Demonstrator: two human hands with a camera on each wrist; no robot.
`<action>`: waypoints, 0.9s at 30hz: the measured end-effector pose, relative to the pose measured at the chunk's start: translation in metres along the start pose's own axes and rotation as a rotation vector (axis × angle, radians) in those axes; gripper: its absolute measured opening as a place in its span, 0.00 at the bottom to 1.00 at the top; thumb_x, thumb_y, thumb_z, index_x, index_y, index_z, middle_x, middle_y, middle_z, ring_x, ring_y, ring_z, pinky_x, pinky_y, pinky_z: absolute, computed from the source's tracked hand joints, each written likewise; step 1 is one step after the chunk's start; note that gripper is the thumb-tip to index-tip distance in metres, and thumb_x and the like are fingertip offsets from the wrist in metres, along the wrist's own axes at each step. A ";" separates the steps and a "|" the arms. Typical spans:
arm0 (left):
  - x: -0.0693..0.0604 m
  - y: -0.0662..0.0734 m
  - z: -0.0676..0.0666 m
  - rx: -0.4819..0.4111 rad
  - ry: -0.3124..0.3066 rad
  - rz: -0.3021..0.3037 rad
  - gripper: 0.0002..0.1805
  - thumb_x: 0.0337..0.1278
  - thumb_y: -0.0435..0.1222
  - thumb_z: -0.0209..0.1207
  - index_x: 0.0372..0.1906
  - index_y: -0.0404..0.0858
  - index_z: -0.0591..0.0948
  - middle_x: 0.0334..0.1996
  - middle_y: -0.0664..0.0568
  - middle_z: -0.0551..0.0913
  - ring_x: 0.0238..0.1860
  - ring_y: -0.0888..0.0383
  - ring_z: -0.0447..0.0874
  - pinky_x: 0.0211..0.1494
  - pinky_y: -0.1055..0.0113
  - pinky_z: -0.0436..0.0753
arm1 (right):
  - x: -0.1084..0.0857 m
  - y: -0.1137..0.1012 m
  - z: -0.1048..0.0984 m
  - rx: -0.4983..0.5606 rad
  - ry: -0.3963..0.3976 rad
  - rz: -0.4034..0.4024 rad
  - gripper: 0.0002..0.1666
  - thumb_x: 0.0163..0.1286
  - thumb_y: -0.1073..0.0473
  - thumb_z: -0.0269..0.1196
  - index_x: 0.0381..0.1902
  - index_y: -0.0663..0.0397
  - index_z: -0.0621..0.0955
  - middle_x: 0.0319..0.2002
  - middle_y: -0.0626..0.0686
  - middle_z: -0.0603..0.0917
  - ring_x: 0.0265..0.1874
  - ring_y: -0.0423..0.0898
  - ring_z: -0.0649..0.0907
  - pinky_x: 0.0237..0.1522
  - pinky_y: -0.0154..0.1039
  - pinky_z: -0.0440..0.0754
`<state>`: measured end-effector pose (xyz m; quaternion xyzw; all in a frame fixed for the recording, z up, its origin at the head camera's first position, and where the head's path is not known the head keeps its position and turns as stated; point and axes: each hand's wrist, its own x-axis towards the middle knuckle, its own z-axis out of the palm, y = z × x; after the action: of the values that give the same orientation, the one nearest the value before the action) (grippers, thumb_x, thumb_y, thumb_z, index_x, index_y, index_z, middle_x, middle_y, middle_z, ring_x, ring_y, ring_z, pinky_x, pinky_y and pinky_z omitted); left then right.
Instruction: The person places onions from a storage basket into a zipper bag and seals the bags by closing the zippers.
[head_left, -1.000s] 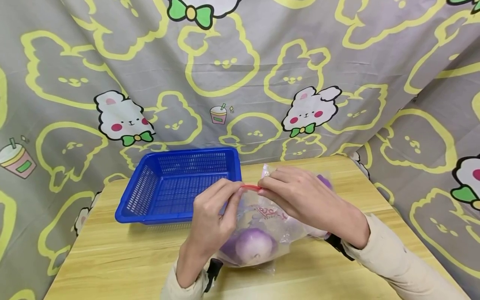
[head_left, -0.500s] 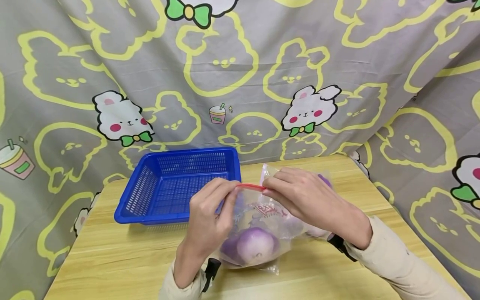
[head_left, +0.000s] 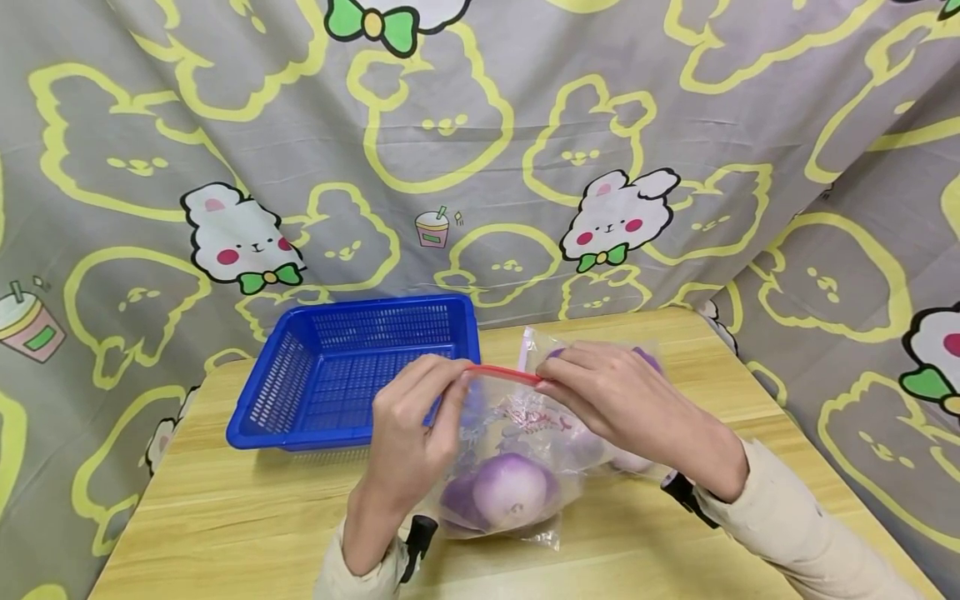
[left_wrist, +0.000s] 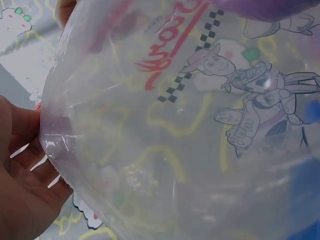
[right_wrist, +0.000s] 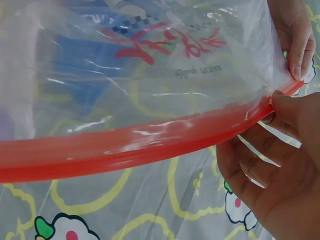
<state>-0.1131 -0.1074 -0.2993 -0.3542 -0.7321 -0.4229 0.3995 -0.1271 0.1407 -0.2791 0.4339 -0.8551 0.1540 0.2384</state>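
Note:
A clear zip bag (head_left: pixel 517 433) with a red zip strip (head_left: pixel 504 372) hangs between my hands. Inside it, low down, are round purple-and-white vegetables (head_left: pixel 510 492) that look like onions. My left hand (head_left: pixel 416 425) pinches the bag's top edge at the left end of the strip. Farther right along that strip, my right hand (head_left: pixel 622 400) pinches it between thumb and fingers. In the right wrist view, the red strip (right_wrist: pixel 150 147) runs from the pinching fingers off past the left edge. Printed cartoon figures (left_wrist: pixel 250 95) show on the bag in the left wrist view.
A blue slotted basket (head_left: pixel 352 375) stands at the back left of the wooden table (head_left: pixel 225 517). Partly behind my right hand lies another clear bag (head_left: pixel 528 346) with a pale lilac edge and purple vegetables. A patterned curtain (head_left: pixel 480 125) hangs behind the table.
My right hand has slid a little to the right along the red strip. My left hand has shifted slightly left, so more of the strip shows between them.

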 end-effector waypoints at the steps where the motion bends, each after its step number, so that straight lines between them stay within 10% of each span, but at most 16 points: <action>1: 0.000 0.000 0.000 0.002 -0.002 -0.002 0.06 0.62 0.25 0.58 0.38 0.30 0.86 0.30 0.48 0.84 0.30 0.56 0.80 0.36 0.69 0.80 | -0.001 0.000 0.000 0.001 0.002 0.005 0.04 0.75 0.54 0.59 0.41 0.45 0.81 0.29 0.37 0.76 0.27 0.36 0.74 0.29 0.34 0.76; 27: -0.003 -0.013 0.001 0.031 0.006 -0.089 0.06 0.62 0.24 0.59 0.39 0.30 0.86 0.28 0.49 0.83 0.26 0.59 0.76 0.30 0.76 0.75 | -0.036 0.017 0.014 -0.001 -0.008 0.086 0.06 0.75 0.53 0.58 0.36 0.43 0.80 0.28 0.36 0.74 0.27 0.34 0.73 0.31 0.33 0.76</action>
<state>-0.1231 -0.1127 -0.3069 -0.3140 -0.7524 -0.4299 0.3880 -0.1262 0.1682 -0.3110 0.3975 -0.8739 0.1618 0.2283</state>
